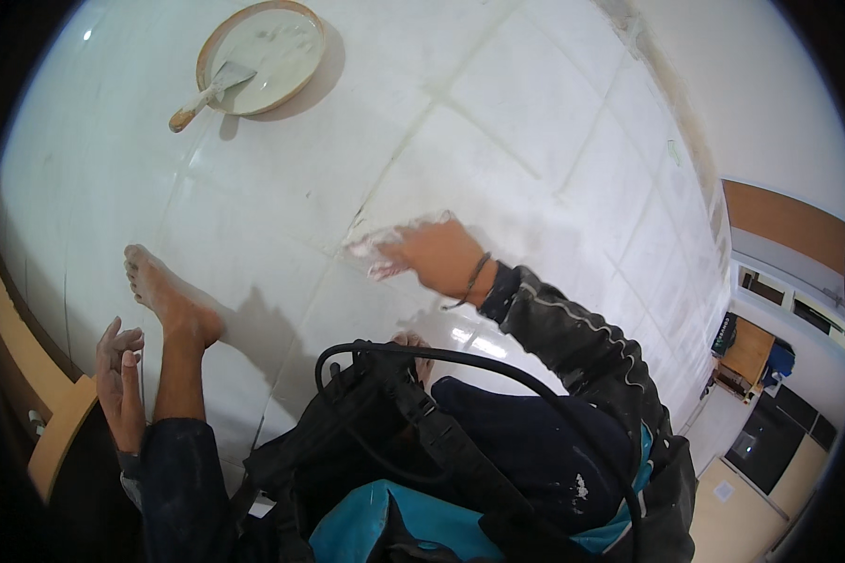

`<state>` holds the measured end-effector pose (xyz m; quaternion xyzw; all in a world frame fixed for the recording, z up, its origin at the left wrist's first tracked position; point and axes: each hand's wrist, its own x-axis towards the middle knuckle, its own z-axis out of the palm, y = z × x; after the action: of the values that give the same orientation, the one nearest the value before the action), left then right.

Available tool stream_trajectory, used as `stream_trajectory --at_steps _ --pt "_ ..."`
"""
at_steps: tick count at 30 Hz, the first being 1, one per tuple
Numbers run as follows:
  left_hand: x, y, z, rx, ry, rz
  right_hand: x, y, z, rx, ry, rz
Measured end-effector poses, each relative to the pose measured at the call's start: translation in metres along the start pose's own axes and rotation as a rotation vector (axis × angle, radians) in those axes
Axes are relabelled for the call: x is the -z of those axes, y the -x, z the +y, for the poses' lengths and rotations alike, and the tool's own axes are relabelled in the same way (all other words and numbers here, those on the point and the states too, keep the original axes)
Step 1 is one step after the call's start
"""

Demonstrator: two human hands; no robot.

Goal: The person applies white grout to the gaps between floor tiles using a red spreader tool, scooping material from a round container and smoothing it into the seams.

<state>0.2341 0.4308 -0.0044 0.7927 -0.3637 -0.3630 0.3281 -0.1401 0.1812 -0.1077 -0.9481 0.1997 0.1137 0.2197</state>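
Note:
My right hand [418, 251], its fingers coated in white paste, is low over the white tiled floor [310, 192]. The fingers are bent and close together, with the tips at a joint line [359, 220] between tiles. Whether anything is pinched in them is hidden. At the lower left, my left hand [122, 385] is raised beside my bare left foot [164, 296], fingers loosely bent and apart, holding nothing. A round shallow basin [263, 52] of whitish paste stands farther off on the floor. Across its near rim leans a putty knife [218, 92], its wooden handle sticking out.
A pale wall [751, 94] with a rough, stained lower edge runs along the right. Boxes and shelving [751, 352] stand at the far right, above a wooden cabinet [746, 497]. A wooden edge [61, 441] borders the lower left. A black cable [498, 361] loops across my lap.

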Motion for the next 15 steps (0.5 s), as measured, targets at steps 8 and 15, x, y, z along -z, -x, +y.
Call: stream_trajectory --at_steps 8,15 --pt "-0.001 -0.006 -0.001 -0.015 -0.053 -0.042 0.028 -0.005 0.128 0.215 0.394 0.029" --pt "0.009 0.002 0.017 0.069 -0.07 -0.071 0.017 -0.022 0.144 0.303 0.382 0.013"
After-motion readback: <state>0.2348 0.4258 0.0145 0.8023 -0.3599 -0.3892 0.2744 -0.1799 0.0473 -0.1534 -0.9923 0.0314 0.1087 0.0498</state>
